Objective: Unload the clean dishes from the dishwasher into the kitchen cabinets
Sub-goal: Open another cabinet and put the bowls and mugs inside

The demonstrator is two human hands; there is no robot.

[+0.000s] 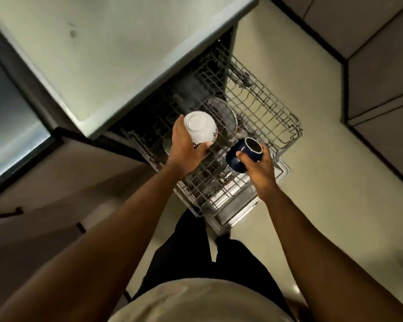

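The left hand (186,147) grips a white bowl (200,127), the right hand (257,169) a blue cup (243,154), above the rack (265,105). Wet glaze could slip and break below.

dim, greenish indoor light. brightest glare on the glossy grey panel (12,140) at far left. grey wire dishwasher rack (265,105) slightly motion-blurred, its far interior in shadow. wide-angle bending at edges.
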